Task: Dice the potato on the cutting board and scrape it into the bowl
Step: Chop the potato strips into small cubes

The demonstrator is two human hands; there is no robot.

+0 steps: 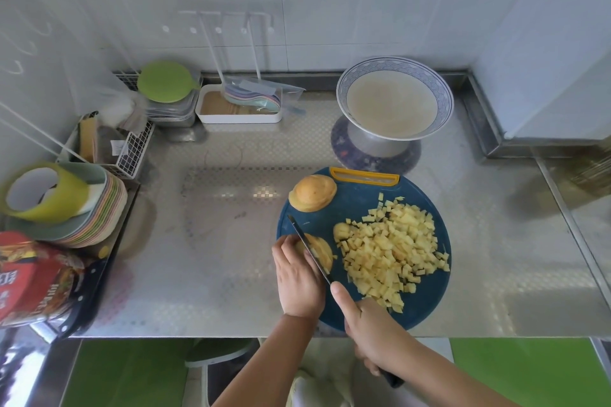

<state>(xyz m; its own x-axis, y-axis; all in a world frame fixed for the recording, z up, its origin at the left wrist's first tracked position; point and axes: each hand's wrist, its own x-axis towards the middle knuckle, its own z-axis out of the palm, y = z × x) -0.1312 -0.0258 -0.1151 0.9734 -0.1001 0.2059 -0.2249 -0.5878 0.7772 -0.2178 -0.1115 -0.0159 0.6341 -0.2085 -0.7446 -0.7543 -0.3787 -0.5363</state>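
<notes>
A round blue cutting board [360, 208] lies on the steel counter. A heap of diced potato [395, 249] covers its right half. A stack of potato slices [312, 196] sits at its far left edge. My left hand [296, 276] holds down a potato piece [322, 253] at the board's left side, fingers curled over it. My right hand [372, 329] grips a black-handled knife [307, 246], forefinger along the spine, and the blade cuts into that piece. The blue-rimmed bowl [395, 102] stands behind the board on a round mat.
A white tray [238, 109] with pastel spoons and a green lid [167, 81] stand at the back. A wire rack [130, 150], stacked plates [89, 221] and a red snack bag [31, 277] crowd the left. A raised steel ledge [496, 129] borders the right.
</notes>
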